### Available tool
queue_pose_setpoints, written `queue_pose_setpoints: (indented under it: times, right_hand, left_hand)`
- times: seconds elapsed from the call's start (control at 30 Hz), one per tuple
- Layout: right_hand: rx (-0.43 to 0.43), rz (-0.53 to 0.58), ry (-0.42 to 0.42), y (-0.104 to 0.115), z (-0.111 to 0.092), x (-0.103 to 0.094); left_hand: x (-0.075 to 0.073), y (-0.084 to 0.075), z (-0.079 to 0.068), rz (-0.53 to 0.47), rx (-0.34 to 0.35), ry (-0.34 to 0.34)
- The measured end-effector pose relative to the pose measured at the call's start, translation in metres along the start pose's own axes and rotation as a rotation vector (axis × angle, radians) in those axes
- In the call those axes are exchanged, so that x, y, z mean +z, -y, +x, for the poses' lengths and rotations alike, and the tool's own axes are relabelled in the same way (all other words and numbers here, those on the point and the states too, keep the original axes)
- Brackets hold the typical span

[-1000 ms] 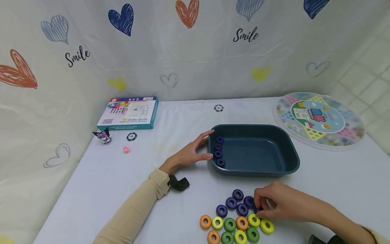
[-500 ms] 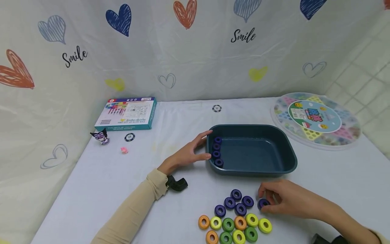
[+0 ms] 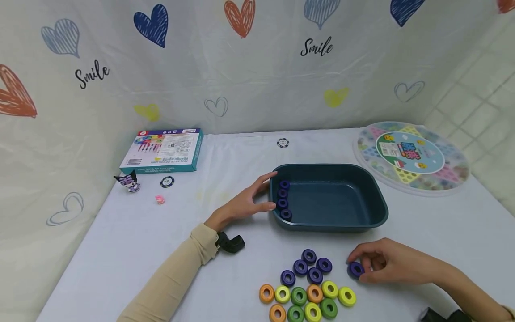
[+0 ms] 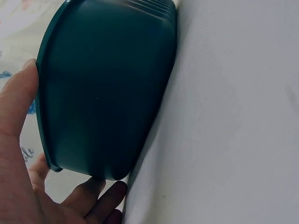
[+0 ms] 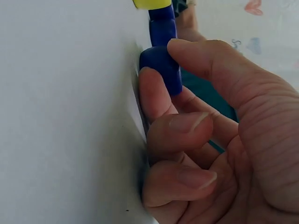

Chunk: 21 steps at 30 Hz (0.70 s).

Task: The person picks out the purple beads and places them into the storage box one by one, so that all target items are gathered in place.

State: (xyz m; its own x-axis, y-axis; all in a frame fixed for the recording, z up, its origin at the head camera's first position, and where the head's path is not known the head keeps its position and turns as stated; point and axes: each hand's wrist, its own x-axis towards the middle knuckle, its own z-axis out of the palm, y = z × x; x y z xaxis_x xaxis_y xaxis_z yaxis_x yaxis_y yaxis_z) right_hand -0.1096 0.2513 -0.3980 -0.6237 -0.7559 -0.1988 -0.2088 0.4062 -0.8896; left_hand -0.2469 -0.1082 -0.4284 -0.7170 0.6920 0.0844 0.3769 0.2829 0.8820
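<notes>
My right hand (image 3: pixel 396 264) pinches a dark purple-blue ring (image 3: pixel 356 270) between thumb and fingers, low over the cloth. In the right wrist view, the thumb and a fingertip touch that ring (image 5: pixel 161 67), while other fingers curl beneath. My left hand (image 3: pixel 245 203) rests against the left end of a dark teal basin (image 3: pixel 334 229), thumb and index finger spread along its rim. From the left wrist, the basin's outer wall (image 4: pixel 103 93) fills much of the view. Several purple-blue rings (image 3: pixel 283 203) stand in a column inside, along the left wall.
Several purple-blue rings (image 3: pixel 300 267) lie before the basin, above rows of orange, yellow and green rings (image 3: pixel 298 296). A flat box (image 3: pixel 162 152), a small figurine (image 3: pixel 128 181), a pink piece (image 3: pixel 160 199) and chips (image 3: pixel 167 182) sit left and back. A round clear case (image 3: pixel 410 156) lies back right.
My right hand has drawn the purple-blue ring out to the right, away from the other rings. The left hand stays at the basin; the whole view shifts slightly left.
</notes>
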Motion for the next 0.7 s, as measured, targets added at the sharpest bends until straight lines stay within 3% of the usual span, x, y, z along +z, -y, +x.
queue_pose_setpoints:
  times: [0.27,0.5,0.7]
  right_hand:
    - [-0.014,0.051,0.017,-0.001,-0.002,-0.003]
    - [-0.048,0.056,0.035,0.014,-0.005,-0.016]
    - [-0.089,0.033,0.046,0.030,0.001,-0.031]
  left_hand:
    - [0.001,-0.001,0.000,-0.004,-0.006,-0.005]
    - [-0.005,-0.038,-0.010,-0.008,0.009,0.029]
    - [-0.005,-0.039,-0.012,-0.005,0.015,0.027]
